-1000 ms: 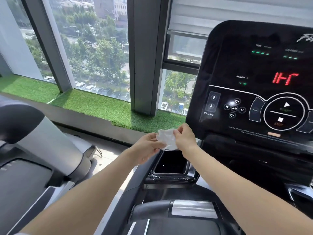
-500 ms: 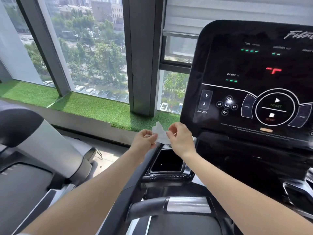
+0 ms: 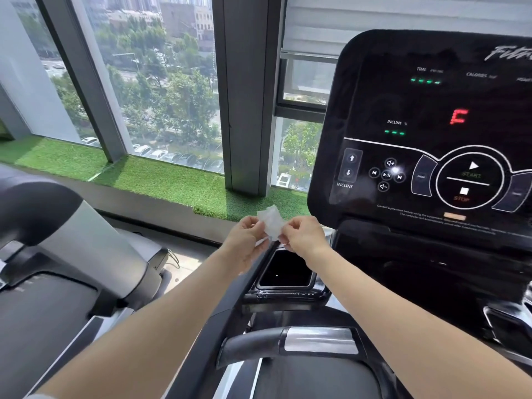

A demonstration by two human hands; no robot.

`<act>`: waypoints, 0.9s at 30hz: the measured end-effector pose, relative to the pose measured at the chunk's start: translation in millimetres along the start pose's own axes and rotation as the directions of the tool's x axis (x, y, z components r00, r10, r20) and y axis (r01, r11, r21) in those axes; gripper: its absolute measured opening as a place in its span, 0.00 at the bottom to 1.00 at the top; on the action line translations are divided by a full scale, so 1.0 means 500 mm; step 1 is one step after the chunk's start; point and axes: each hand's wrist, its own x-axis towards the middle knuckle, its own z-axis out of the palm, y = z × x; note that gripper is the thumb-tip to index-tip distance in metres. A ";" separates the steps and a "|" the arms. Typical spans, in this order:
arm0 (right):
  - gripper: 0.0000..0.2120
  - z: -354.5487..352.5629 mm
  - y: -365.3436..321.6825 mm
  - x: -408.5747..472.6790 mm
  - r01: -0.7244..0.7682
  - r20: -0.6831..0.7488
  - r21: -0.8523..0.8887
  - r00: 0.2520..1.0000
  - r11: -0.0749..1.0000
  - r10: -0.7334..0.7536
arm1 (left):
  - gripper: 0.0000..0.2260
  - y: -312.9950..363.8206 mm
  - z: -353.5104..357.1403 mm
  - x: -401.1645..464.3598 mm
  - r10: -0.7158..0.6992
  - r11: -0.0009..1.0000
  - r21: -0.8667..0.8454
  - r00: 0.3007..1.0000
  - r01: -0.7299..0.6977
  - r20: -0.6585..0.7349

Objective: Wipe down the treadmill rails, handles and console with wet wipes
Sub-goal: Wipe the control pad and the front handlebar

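both the left hand and right hand pinch the wet wipe left of the console; it looks light, limp and damp, best held by its edges.

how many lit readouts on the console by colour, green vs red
Green dash readouts: 2, one under TIME and one under INCLINE
Red readouts: 1, the red character at mid console
Total: 3 in view; the console's right side is cut off by the frame edge.
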 end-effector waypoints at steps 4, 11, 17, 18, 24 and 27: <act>0.13 0.005 -0.009 -0.002 -0.181 -0.011 0.202 0.982 0.962 0.187 | 0.06 -0.001 -0.002 0.014 0.010 0.992 -0.125 0.996 -0.020 -0.084; 0.16 0.003 -0.015 -0.001 -0.248 0.195 0.288 0.961 0.925 0.197 | 0.06 -0.015 0.005 0.007 0.107 0.975 0.203 0.991 -0.089 -0.076; 0.03 0.015 -0.006 0.009 -0.270 0.047 0.557 0.954 0.785 0.295 | 0.08 0.000 0.008 0.014 0.022 0.970 -0.233 0.979 -0.070 -0.202; 0.03 0.016 -0.001 0.010 -0.290 0.060 0.612 0.945 0.736 0.322 | 0.08 0.000 0.006 0.013 -0.014 0.953 -0.300 0.979 -0.048 -0.203; 0.05 0.012 0.004 0.000 -0.275 0.140 0.595 0.961 0.755 0.240 | 0.09 -0.006 -0.004 0.006 -0.156 0.931 -0.343 0.986 0.124 -0.066; 0.04 0.004 0.016 0.003 -0.357 0.176 0.588 0.932 0.726 0.316 | 0.09 -0.010 0.003 0.026 -0.115 0.946 -0.319 0.977 0.053 -0.179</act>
